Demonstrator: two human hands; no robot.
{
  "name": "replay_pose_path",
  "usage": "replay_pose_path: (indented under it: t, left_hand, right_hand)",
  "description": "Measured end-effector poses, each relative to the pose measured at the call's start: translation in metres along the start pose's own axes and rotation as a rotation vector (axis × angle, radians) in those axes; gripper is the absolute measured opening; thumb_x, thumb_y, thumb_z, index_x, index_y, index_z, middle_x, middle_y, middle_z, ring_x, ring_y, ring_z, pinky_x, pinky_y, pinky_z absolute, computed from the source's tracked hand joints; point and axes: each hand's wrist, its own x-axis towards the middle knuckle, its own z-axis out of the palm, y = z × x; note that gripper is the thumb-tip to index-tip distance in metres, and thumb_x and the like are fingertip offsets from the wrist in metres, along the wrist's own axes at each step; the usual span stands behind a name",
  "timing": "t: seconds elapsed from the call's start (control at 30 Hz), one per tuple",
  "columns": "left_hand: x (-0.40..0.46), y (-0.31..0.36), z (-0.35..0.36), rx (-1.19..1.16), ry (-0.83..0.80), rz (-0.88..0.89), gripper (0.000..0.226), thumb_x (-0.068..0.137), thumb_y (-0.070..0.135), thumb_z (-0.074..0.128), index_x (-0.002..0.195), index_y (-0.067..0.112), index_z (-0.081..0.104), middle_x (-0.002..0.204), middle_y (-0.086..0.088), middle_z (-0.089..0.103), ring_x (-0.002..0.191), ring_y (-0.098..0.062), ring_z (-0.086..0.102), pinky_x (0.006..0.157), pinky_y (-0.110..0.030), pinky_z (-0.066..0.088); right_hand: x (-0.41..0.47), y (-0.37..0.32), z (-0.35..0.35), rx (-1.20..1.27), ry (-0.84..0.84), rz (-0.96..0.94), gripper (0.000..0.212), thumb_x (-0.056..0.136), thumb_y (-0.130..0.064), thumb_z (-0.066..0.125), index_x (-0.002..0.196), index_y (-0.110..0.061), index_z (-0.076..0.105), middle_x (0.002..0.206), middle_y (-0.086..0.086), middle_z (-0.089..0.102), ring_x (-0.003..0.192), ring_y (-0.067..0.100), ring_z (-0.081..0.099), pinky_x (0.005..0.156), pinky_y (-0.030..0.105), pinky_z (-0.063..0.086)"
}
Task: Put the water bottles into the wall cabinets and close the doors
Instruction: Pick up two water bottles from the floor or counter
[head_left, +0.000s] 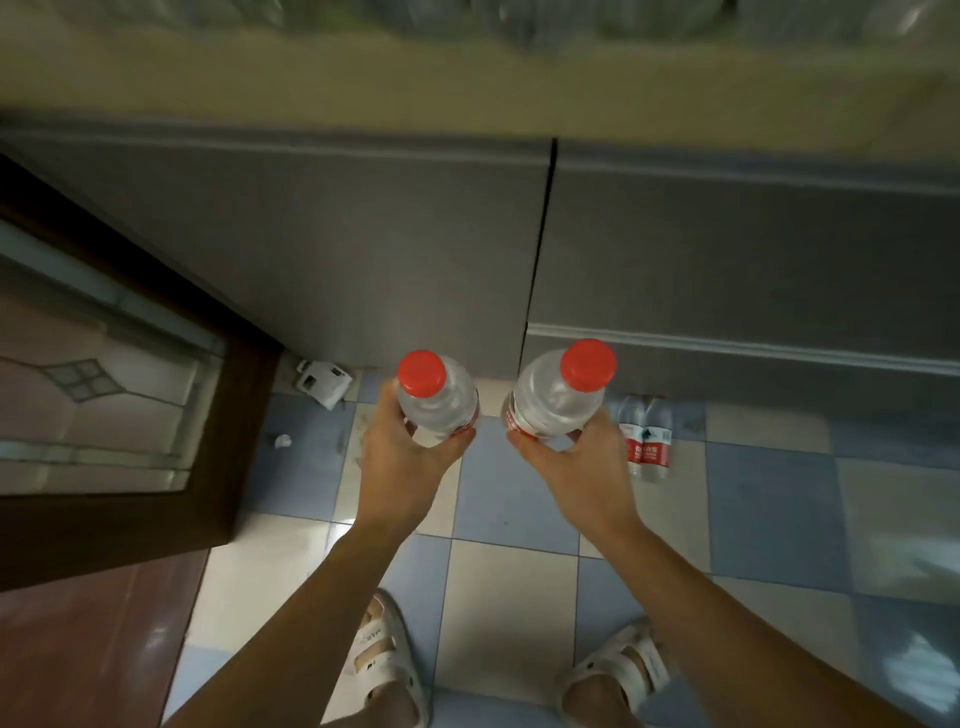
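Observation:
My left hand (400, 457) grips a clear water bottle (439, 400) with a red cap, held upright from below. A second red-capped bottle (556, 400) is in my right hand (576, 462), also upright and tilted slightly right. Both bottles hover above the floor in front of grey base cabinet doors (363, 249). Two more bottles with red labels (647, 441) lie on the tiled floor by the cabinet foot, just right of my right hand. The wall cabinets are not in view.
A dark wooden door with a glass panel (104, 395) stands open at left. A white plastic object (322, 382) and a paper scrap (283, 441) lie on the blue and cream tiles. A beige countertop edge (467, 88) runs across the top. My sandalled feet are below.

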Motion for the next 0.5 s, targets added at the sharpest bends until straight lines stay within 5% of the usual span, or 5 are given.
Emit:
replay_pose_path:
  t: [0.1, 0.2, 0.3, 0.43, 0.5]
  left_hand:
    - [-0.013, 0.082, -0.062, -0.043, 0.02, 0.05, 0.068, 0.069, 0.04, 0.09, 0.119, 0.055, 0.046, 0.116, 0.028, 0.063, 0.111, -0.001, 0.062, 0.094, -0.027, 0.053]
    - [-0.02, 0.157, -0.125, -0.108, -0.001, 0.12, 0.07, 0.07, 0.033, 0.092, 0.127, 0.037, 0.052, 0.12, 0.014, 0.067, 0.111, -0.01, 0.065, 0.097, -0.041, 0.055]
    - [-0.021, 0.221, -0.185, -0.169, 0.013, 0.207, 0.072, 0.069, 0.024, 0.093, 0.129, 0.031, 0.054, 0.118, 0.013, 0.07, 0.109, -0.008, 0.067, 0.095, -0.035, 0.055]
    - [-0.007, 0.303, -0.255, -0.194, 0.039, 0.329, 0.069, 0.066, 0.028, 0.093, 0.125, 0.03, 0.057, 0.114, 0.017, 0.071, 0.104, -0.003, 0.068, 0.084, -0.017, 0.054]
    - [0.005, 0.349, -0.282, -0.207, 0.059, 0.394, 0.07, 0.066, 0.025, 0.093, 0.127, 0.025, 0.057, 0.115, 0.012, 0.071, 0.105, -0.005, 0.068, 0.088, -0.021, 0.055]
  right_hand:
    - [-0.024, -0.095, -0.001, -0.012, 0.006, -0.053, 0.054, 0.076, -0.036, 0.086, 0.122, -0.021, 0.063, 0.108, -0.01, 0.072, 0.104, 0.009, 0.068, 0.092, 0.026, 0.056]
    - [-0.041, -0.183, 0.005, 0.006, 0.004, -0.098, 0.047, 0.074, -0.032, 0.089, 0.115, -0.022, 0.066, 0.1, -0.014, 0.074, 0.095, 0.004, 0.07, 0.08, 0.018, 0.055]
    - [-0.055, -0.27, 0.009, 0.018, 0.021, -0.16, 0.054, 0.07, -0.032, 0.091, 0.118, -0.025, 0.066, 0.103, -0.02, 0.073, 0.096, -0.002, 0.069, 0.08, 0.013, 0.053]
    - [-0.059, -0.386, 0.014, 0.06, 0.01, -0.276, 0.06, 0.071, -0.033, 0.091, 0.124, -0.02, 0.064, 0.112, -0.013, 0.074, 0.104, 0.003, 0.069, 0.09, 0.028, 0.057]
    - [-0.055, -0.443, 0.017, 0.077, 0.034, -0.359, 0.062, 0.07, -0.03, 0.092, 0.124, -0.019, 0.063, 0.112, -0.01, 0.074, 0.103, 0.006, 0.07, 0.09, 0.032, 0.058]
